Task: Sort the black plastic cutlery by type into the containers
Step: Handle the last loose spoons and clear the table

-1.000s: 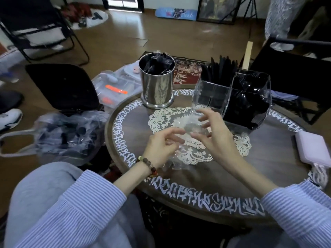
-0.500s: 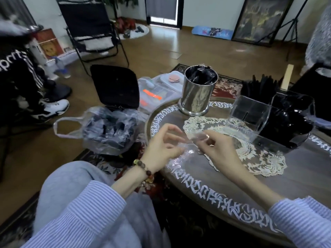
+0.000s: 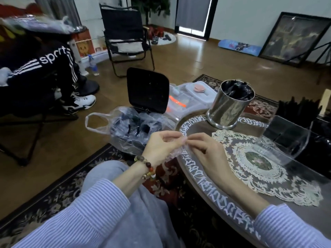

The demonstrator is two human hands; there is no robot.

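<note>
1. Both hands, left (image 3: 161,147) and right (image 3: 206,151), pinch a clear wrapper (image 3: 176,149) at the desk's (image 3: 223,179) left edge.
2. Steel can (image 3: 227,106), far: black cutlery inside.
3. Clear bins (image 3: 293,138), right: black cutlery.
4. Floor bag (image 3: 132,129), left: dark pieces.

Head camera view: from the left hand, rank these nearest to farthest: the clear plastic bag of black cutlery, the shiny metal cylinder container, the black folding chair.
1. Clear plastic bag of black cutlery, just beyond the left hand.
2. Shiny metal cylinder container, on the table, to the right.
3. Black folding chair, far back.
</note>
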